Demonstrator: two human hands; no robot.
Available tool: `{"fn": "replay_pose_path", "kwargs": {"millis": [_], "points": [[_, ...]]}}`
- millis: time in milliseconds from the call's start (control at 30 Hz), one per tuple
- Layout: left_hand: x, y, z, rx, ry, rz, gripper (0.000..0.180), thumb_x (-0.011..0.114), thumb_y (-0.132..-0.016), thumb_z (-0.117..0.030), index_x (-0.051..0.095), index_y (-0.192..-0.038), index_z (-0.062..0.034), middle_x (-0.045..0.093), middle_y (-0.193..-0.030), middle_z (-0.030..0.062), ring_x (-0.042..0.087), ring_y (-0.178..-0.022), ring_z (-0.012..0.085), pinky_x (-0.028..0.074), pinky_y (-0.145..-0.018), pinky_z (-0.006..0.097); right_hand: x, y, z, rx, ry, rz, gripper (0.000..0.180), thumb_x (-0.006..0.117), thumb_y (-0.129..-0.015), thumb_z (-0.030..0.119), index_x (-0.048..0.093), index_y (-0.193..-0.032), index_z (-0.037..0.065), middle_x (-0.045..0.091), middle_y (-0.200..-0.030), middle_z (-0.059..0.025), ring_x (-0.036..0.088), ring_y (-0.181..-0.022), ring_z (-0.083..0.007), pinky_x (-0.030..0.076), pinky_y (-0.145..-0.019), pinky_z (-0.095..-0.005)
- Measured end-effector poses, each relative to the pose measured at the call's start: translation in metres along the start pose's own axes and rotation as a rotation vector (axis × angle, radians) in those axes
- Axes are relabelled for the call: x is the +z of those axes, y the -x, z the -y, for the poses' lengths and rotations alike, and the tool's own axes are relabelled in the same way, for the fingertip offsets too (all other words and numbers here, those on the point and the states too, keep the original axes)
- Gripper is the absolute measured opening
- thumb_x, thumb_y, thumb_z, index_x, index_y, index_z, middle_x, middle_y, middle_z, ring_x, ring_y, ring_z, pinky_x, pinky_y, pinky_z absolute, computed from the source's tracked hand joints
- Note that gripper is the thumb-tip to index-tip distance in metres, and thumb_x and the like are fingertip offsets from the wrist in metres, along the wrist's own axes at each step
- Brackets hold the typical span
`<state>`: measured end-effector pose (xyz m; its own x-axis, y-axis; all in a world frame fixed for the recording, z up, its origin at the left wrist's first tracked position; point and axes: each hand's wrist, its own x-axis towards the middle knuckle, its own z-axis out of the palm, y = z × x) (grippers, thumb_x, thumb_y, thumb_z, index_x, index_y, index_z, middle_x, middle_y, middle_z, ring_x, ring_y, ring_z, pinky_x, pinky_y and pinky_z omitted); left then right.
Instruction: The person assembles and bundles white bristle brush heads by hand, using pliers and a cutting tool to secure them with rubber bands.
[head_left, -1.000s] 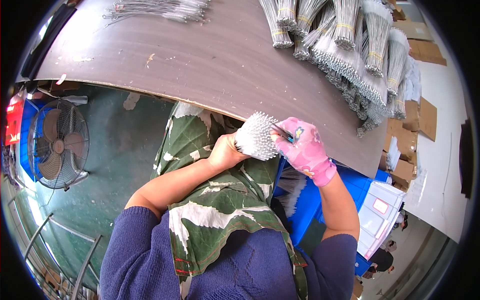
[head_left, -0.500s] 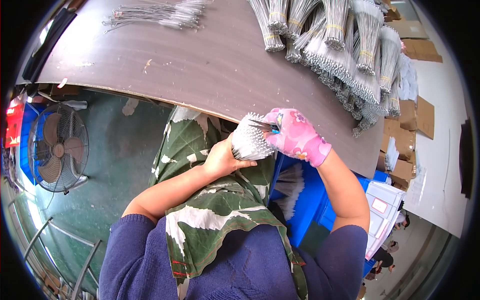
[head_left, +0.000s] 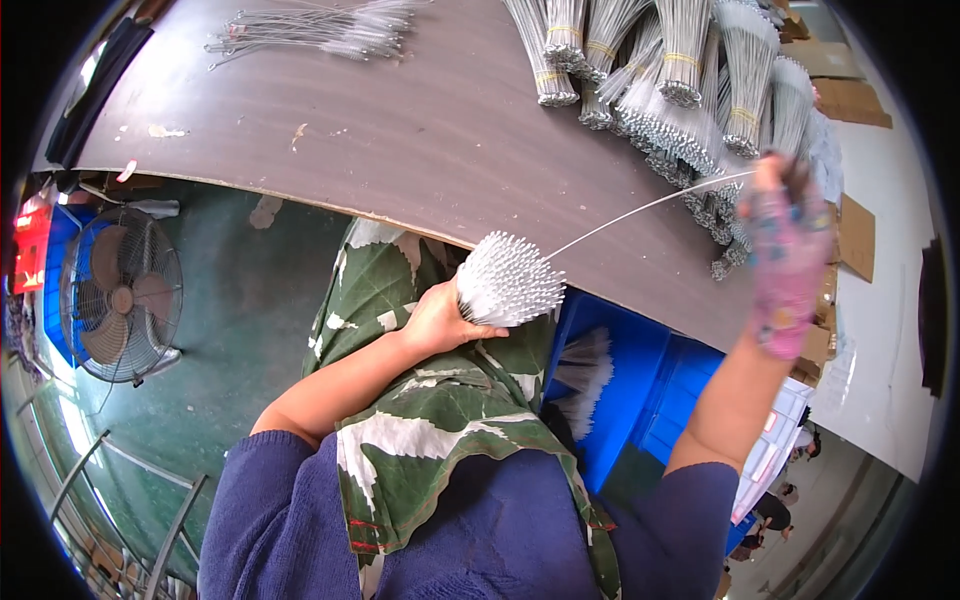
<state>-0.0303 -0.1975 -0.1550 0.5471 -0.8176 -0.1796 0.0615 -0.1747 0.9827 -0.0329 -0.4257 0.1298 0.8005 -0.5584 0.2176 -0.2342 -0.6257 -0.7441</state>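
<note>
My left hand (head_left: 437, 322) is closed around a thick bundle of thin wire brushes (head_left: 512, 280) over my lap, their pale tips fanned toward the table edge. One thin, pale wire (head_left: 650, 208) stretches in a slight curve from the bundle's right side up to my right hand (head_left: 790, 250). That hand wears a pink flowered glove and is raised at the table's right side, blurred by motion. Its fingers look closed on the wire's far end. A dark patch shows at the fingertips, too smeared to make out.
Tied bundles of wire brushes (head_left: 680, 60) are heaped at the table's (head_left: 400, 140) far right; loose ones (head_left: 320, 28) lie far left. A blue bin (head_left: 610, 400) with brushes inside stands beside my lap. A floor fan (head_left: 122, 298) is at left, cardboard boxes (head_left: 856, 235) at right.
My right hand has moved from the bundle up and to the right, drawing out a wire. The dark, pointed tool it held at the bundle no longer shows clearly. My left hand keeps its hold.
</note>
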Motion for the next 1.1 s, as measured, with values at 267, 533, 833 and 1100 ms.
{"fn": "replay_pose_path", "kwargs": {"millis": [267, 533, 833, 1100], "points": [[-0.002, -0.003, 0.008, -0.069, 0.289, 0.033, 0.063, 0.084, -0.058, -0.02, 0.055, -0.112, -0.0023, 0.063, -0.107, 0.0086, 0.059, -0.099, 0.0167, 0.043, -0.091, 0.031, 0.135, -0.043, -0.022, 0.293, -0.817, 0.22, 0.014, 0.054, -0.086, 0.013, 0.061, -0.087, 0.002, 0.065, -0.084, -0.0092, 0.061, -0.074, -0.0111, 0.043, -0.053, -0.0187], [0.002, -0.007, 0.012, -0.001, 0.234, 0.045, 0.047, 0.079, -0.061, -0.018, 0.061, -0.104, -0.008, 0.065, -0.099, 0.0106, 0.063, -0.093, 0.0238, 0.047, -0.083, 0.033, 0.252, -0.068, -0.033, 0.664, -0.818, 0.308, 0.011, 0.047, -0.088, 0.005, 0.054, -0.091, -0.002, 0.063, -0.078, -0.0156, 0.056, -0.055, -0.0142, 0.044, -0.045, -0.0226], [0.009, -0.007, 0.02, 0.034, 0.108, -0.04, 0.042, 0.075, -0.062, -0.018, 0.061, -0.1, -0.0058, 0.064, -0.095, 0.014, 0.062, -0.09, 0.0296, 0.048, -0.079, 0.035, 0.073, 0.03, -0.06, 0.748, -0.609, 1.083, 0.049, 0.036, -0.094, 0.043, 0.062, -0.104, 0.003, 0.058, -0.065, -0.0006, 0.049, -0.053, -0.0032, 0.034, -0.044, -0.0151], [0.011, -0.014, 0.029, 0.144, 0.052, -0.076, 0.039, 0.074, -0.065, -0.016, 0.061, -0.1, -0.0056, 0.064, -0.094, 0.0133, 0.062, -0.09, 0.0284, 0.049, -0.078, 0.033, 0.053, 0.075, -0.056, 0.695, 0.098, 1.092, 0.04, 0.054, -0.087, 0.039, 0.067, -0.085, 0.001, 0.054, -0.057, 0.0008, 0.047, -0.052, -0.007, 0.04, -0.053, -0.0245]]}}
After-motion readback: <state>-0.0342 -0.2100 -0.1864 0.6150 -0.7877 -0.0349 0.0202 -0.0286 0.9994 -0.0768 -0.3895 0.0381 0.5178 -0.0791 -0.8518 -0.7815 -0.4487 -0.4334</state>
